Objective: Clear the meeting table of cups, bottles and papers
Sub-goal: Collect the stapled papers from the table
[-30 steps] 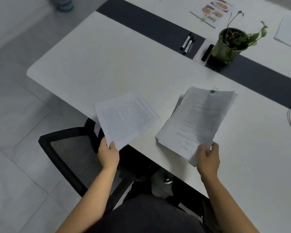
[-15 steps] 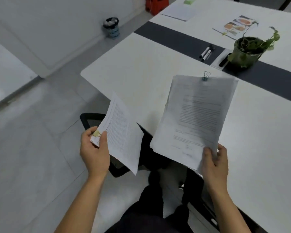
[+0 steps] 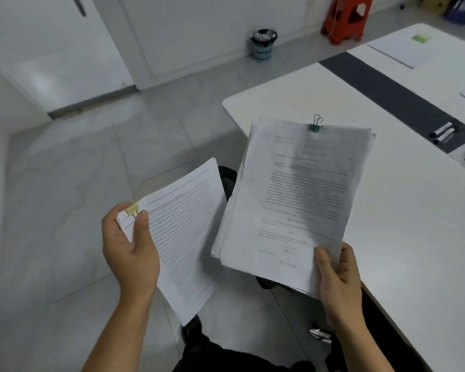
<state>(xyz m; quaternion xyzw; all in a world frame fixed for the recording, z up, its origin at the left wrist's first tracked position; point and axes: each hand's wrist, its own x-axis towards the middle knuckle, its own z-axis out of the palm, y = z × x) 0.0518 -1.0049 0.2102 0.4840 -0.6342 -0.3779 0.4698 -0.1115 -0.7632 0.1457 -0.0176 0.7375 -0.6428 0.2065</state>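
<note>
Both hands are full. The left hand (image 3: pixel 130 251) grips a thin sheaf (image 3: pixel 188 237) at its top corner, thumb pressed flat on the page just beside a yellow clip (image 3: pixel 132 209), fingers curled behind. The sheaf tilts down and away over the floor (image 3: pixel 65 210), clear of the table (image 3: pixel 414 237). The right hand (image 3: pixel 336 280) pinches the bottom right corner of a thick sheaf (image 3: pixel 298 200), thumb on top, fingers wrapped round the edge. That bundle is held up in the air too, its far end above the table's near corner, and a green clip (image 3: pixel 316 124) bites its top edge. The two sheaves sit side by side, the thick one overlapping the thin one's right edge from this angle; whether they touch, I can't tell. A black chair (image 3: pixel 227 181) peeks out between and below them. On the table, two markers (image 3: pixel 443 131) lie on the dark strip (image 3: pixel 387 95), and at the far end lies a sheet (image 3: pixel 400 51) with a green note (image 3: pixel 420 38) beside it. Across the floor, a bin (image 3: pixel 263 45) stands by the wall, with a red stool (image 3: pixel 346 18) to its right.
</note>
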